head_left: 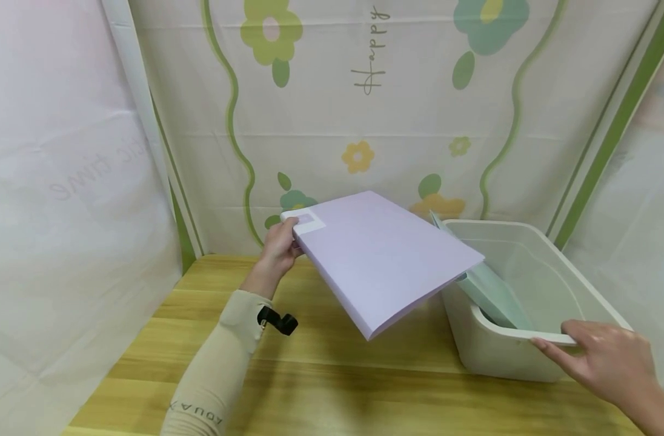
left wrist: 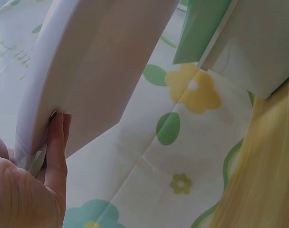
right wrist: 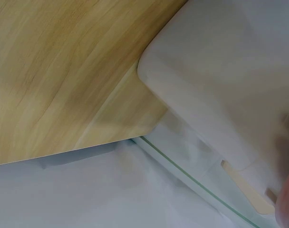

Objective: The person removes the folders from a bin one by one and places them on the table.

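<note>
A lavender file folder (head_left: 386, 254) is held up at a slant above the table, its white label at the upper left corner. My left hand (head_left: 277, 248) pinches it by that corner, thumb on top and fingers beneath. From below, in the left wrist view, the fingers (left wrist: 56, 152) press on the folder's underside. My right hand (head_left: 610, 360) grips the near rim of a white plastic bin (head_left: 506, 357). Inside the bin leans a pale green folder (head_left: 498, 297), its upper end sticking out past the left rim and partly hidden by the lavender folder.
The bin stands on the right part of a wood-grain table (head_left: 321, 387). Behind the table hangs a white curtain (head_left: 419, 109) with flower prints, and further white cloth (head_left: 76, 200) closes off the sides. A black wrist mount (head_left: 277, 320) sits on my left sleeve.
</note>
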A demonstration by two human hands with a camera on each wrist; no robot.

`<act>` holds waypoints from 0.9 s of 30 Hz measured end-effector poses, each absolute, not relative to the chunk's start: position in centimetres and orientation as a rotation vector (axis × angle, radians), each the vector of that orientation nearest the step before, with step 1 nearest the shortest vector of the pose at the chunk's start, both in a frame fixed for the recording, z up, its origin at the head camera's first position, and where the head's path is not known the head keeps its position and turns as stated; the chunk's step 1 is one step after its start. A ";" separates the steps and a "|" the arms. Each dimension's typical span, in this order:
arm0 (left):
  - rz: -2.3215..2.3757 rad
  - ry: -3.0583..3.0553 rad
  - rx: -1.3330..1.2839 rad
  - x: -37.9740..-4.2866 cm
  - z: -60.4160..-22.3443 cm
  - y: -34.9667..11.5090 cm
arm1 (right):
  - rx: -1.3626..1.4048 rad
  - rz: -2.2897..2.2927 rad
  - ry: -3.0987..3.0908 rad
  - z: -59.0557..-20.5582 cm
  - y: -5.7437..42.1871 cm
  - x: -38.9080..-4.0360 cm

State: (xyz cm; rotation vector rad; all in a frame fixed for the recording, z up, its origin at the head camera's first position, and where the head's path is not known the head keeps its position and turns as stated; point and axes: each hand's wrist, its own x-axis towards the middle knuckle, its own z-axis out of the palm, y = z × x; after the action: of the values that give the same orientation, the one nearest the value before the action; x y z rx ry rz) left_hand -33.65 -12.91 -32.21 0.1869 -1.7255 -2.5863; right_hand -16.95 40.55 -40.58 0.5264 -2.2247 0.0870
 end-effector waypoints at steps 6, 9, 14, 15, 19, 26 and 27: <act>-2.595 -1.723 0.160 -33.8 -32.2 -14.1 | 0.529 0.088 -2.213 -40.6 40.5 -17.0; -2.598 -1.719 0.161 -33.8 -32.2 -14.6 | 0.530 0.085 -2.207 -40.5 40.4 -17.1; -2.595 -1.697 0.186 -33.9 -32.3 -15.3 | 0.523 0.086 -2.205 -40.5 40.4 -17.1; -2.593 -1.695 0.190 -33.9 -32.4 -15.5 | 0.523 0.088 -2.205 -40.5 40.4 -17.1; -2.586 -1.699 0.203 -34.0 -32.5 -16.1 | 0.521 0.085 -2.207 -40.6 40.3 -17.1; -2.574 -1.719 0.204 -33.8 -32.3 -16.9 | 0.513 0.077 -2.208 -40.6 40.4 -17.0; -2.575 -1.721 0.199 -33.8 -32.2 -17.0 | 0.511 0.077 -2.208 -40.6 40.4 -17.0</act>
State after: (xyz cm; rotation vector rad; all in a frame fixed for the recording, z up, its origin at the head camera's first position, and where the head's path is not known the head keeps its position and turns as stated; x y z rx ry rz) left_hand -33.82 -16.99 -32.23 0.1989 -1.7209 -2.5748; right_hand -17.00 40.39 -40.57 0.5110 -2.2083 0.0774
